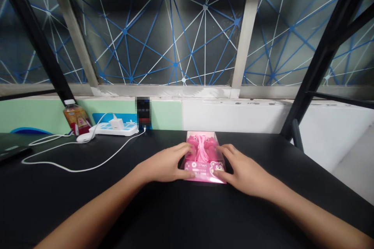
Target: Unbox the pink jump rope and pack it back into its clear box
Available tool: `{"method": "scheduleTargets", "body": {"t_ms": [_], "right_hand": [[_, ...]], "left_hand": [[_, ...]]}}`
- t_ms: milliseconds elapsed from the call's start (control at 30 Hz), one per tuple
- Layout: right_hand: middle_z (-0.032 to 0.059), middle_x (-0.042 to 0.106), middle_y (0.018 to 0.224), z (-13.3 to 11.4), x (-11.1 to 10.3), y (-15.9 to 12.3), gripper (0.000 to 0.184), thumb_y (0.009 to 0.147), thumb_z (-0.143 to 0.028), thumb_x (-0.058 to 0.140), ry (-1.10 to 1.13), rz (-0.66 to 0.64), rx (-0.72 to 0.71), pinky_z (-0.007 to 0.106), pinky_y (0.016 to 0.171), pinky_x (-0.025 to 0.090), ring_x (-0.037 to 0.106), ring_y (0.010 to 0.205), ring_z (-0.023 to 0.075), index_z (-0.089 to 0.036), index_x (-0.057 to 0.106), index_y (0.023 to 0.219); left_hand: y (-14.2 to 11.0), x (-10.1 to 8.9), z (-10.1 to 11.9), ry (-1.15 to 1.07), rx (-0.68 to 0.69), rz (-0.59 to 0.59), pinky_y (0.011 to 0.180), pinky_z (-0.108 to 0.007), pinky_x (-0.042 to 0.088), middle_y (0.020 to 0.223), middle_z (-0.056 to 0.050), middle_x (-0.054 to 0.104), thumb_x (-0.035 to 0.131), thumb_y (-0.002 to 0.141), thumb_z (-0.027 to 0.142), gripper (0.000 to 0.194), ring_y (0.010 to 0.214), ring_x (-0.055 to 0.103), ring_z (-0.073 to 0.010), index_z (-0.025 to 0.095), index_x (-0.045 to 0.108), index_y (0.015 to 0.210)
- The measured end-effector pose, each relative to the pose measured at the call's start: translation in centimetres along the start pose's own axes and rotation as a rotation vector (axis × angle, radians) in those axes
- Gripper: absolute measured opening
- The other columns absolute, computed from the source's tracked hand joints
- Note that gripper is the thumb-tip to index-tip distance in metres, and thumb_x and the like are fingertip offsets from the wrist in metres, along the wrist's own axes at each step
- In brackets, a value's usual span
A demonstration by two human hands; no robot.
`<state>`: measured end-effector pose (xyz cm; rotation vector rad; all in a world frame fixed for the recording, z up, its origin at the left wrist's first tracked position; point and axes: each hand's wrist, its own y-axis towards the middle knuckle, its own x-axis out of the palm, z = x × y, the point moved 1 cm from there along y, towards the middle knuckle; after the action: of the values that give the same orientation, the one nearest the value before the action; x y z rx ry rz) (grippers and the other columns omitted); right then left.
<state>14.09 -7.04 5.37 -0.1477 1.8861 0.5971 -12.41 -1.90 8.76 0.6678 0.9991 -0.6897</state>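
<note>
A pink jump rope box (201, 166) with a clear window lies on the black desk. Through the window show two pink handles with animal-shaped tops and a bundled pale pink cord (202, 148). My left hand (171, 162) grips the box's left side, its thumb on the front panel and its fingers farther up the edge. On the right side, my right hand (241, 167) holds it the same way, thumb over the printed cartoon animal. The box appears to rest on the desktop between both hands.
At the back left stand a drink bottle (76, 116) and a white power strip (113, 128) with a plugged-in charger (117, 123). White cables (70, 170) loop over the desk (175, 218). A blurred-out dark device (143, 112) leans against the wall. Black frame posts (317, 56) rise at both sides.
</note>
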Motion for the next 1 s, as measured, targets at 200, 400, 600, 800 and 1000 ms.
{"method": "scheduleTargets", "body": {"t_ms": [200, 400, 600, 800, 1000], "right_hand": [[0.0104, 0.063, 0.115, 0.4, -0.3, 0.4, 0.048, 0.092, -0.044, 0.055, 0.048, 0.041, 0.013, 0.042, 0.082, 0.052, 0.063, 0.098, 0.0262, -0.023, 0.049, 0.135], [0.0027, 0.069, 0.086, 1.6, 0.5, 1.0, 0.026, 0.086, -0.031, 0.062, 0.28, 0.018, 0.049, 0.032, 0.067, 0.051, 0.065, 0.072, 0.0187, -0.023, 0.063, 0.11], [0.0, 0.069, 0.076, 1.3, 0.1, 0.7, 0.028, 0.092, -0.03, 0.053, 0.445, -0.123, 0.103, 0.029, 0.06, 0.049, 0.065, 0.063, 0.0167, -0.021, 0.055, 0.118], [0.0002, 0.07, 0.081, 1.4, -0.2, 0.5, 0.039, 0.089, -0.025, 0.055, 0.456, -0.223, 0.05, 0.029, 0.065, 0.051, 0.066, 0.069, 0.017, -0.022, 0.047, 0.127], [0.0068, 0.064, 0.092, 1.3, 1.1, 0.7, 0.027, 0.086, -0.028, 0.059, -0.014, 0.087, -0.053, 0.036, 0.069, 0.052, 0.063, 0.084, 0.0237, -0.021, 0.058, 0.112]], "left_hand": [[0.1, 0.6, -0.8, 0.068, 0.009, 0.079, 0.098, -0.036, 0.044, 0.13, -0.007, 0.059, 0.049, 0.096, 0.031, 0.028, 0.115, 0.058, -0.0238, 0.023, 0.055, 0.122], [0.0, 0.6, -0.8, 0.089, -0.051, 0.096, 0.085, -0.03, 0.047, 0.125, -0.006, 0.058, 0.057, 0.087, 0.027, 0.029, 0.098, 0.063, -0.0198, 0.024, 0.06, 0.116], [0.0, 0.2, -0.9, -0.078, -0.216, -0.057, 0.06, -0.024, 0.043, 0.063, 0.004, 0.063, 0.044, 0.092, 0.024, 0.024, 0.058, 0.061, -0.0143, 0.022, 0.058, 0.112], [0.0, 0.2, -1.7, -0.134, -0.114, -0.098, 0.06, -0.021, 0.042, 0.076, 0.003, 0.068, 0.055, 0.083, 0.017, 0.032, 0.065, 0.062, -0.0135, 0.022, 0.055, 0.114], [0.4, 1.0, -1.4, 0.019, -0.09, 0.022, 0.056, -0.023, 0.036, 0.066, 0.003, 0.059, 0.055, 0.088, 0.025, 0.017, 0.059, 0.056, -0.0136, 0.022, 0.06, 0.104]]}}
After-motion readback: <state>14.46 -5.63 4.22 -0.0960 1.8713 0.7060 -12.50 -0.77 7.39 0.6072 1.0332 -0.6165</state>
